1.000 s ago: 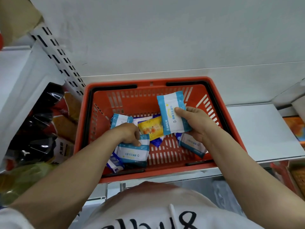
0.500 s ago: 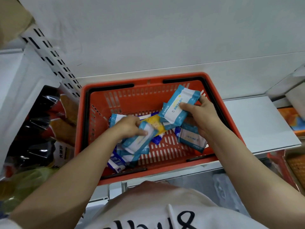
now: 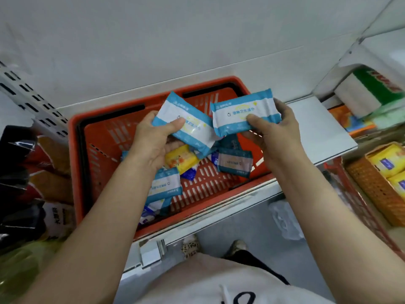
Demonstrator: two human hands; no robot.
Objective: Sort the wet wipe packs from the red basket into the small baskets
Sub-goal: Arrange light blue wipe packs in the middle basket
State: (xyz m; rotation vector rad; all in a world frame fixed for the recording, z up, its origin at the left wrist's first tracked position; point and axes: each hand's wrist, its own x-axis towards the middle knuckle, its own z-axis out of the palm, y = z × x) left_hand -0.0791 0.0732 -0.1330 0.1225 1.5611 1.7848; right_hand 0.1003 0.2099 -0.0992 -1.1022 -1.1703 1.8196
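Each hand, left hand (image 3: 153,141) and right hand (image 3: 274,130), grips a blue-white pack above the red basket (image 3: 74,150), which sits on a white shelf (image 3: 317,132).

Two hands up over the red basket (image 3: 74,150), each gripping a blue-and-white wet wipe pack: left hand (image 3: 151,141) on a tilted pack (image 3: 188,126), right hand (image 3: 274,126) on a level pack (image 3: 245,115). More packs plus a yellow pack (image 3: 179,159) down inside. Orange small basket (image 3: 372,183) off right, holding yellow packs.

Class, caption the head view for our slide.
Each hand holds a blue pack above the red basket.
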